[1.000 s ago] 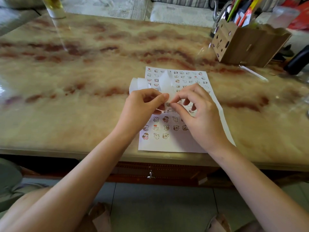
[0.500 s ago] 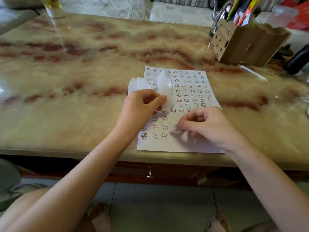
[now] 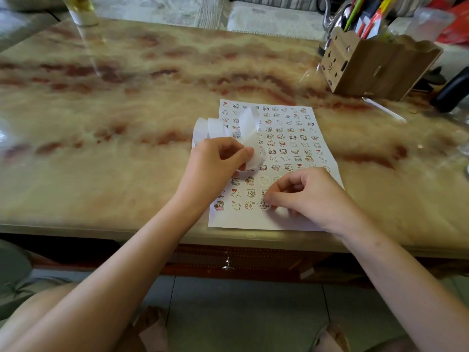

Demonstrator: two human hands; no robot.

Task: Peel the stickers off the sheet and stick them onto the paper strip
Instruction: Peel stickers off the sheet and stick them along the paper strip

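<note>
Head cam: the sticker sheet [image 3: 286,138] is white with rows of tiny cartoon animals and lies flat on the marble table [image 3: 127,123], under both hands. The left hand [image 3: 215,163] has its fingers curled round a white paper strip [image 3: 250,123], whose loops curl up just beyond the knuckles. The right hand [image 3: 312,194] is nearly closed, thumb and forefinger pinching a round sticker [image 3: 264,205] in the bottom row. Can't tell if it's lifted yet. The sheet's near right corner is hidden under that hand.
</note>
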